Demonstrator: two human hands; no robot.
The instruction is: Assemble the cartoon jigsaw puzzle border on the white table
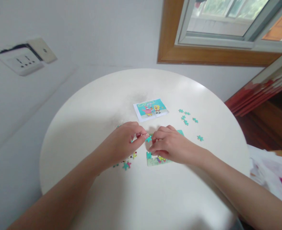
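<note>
My left hand [129,139] is closed in a pinch, with thumb and forefinger on a teal jigsaw piece [148,139]. Close to that piece, my right hand [171,143] is bent over a partly joined jigsaw puzzle [152,161], with a small gap between thumb and fingers and nothing visible in it. The right hand covers much of the puzzle's middle; its teal corner [180,132] and pale green lower edge show. Under and beside my left hand lie several loose pieces, among them a teal and pink piece [126,165] and a yellow one [134,155].
Beyond my hands, a picture card [150,109] with cartoon figures lies on the round white table [90,105]. Several loose teal pieces [184,120] are scattered to the right, with a single piece [200,138] nearer. A wall and a wood-framed window [217,54] border the far side.
</note>
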